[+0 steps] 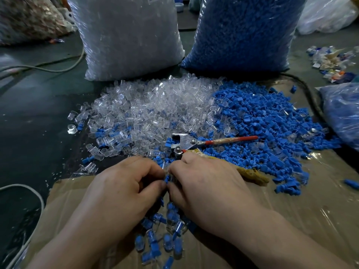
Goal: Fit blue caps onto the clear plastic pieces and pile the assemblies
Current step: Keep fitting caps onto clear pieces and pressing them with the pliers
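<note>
A heap of clear plastic pieces [147,109] lies in the middle, and a heap of blue caps [268,121] lies to its right. My left hand [124,189] and my right hand [206,183] meet fingertip to fingertip over the cardboard. Between them they pinch a small blue cap and clear piece [166,178], mostly hidden by the fingers. Below my hands lies a pile of finished assemblies [165,232], clear bodies with blue caps.
Red-handled pliers [196,143] lie just beyond my hands. A big bag of clear pieces [126,35] and a big bag of blue caps [242,32] stand behind. Another blue bag [342,111] sits at right. Cables [48,68] cross the left. Cardboard [310,200] covers the near surface.
</note>
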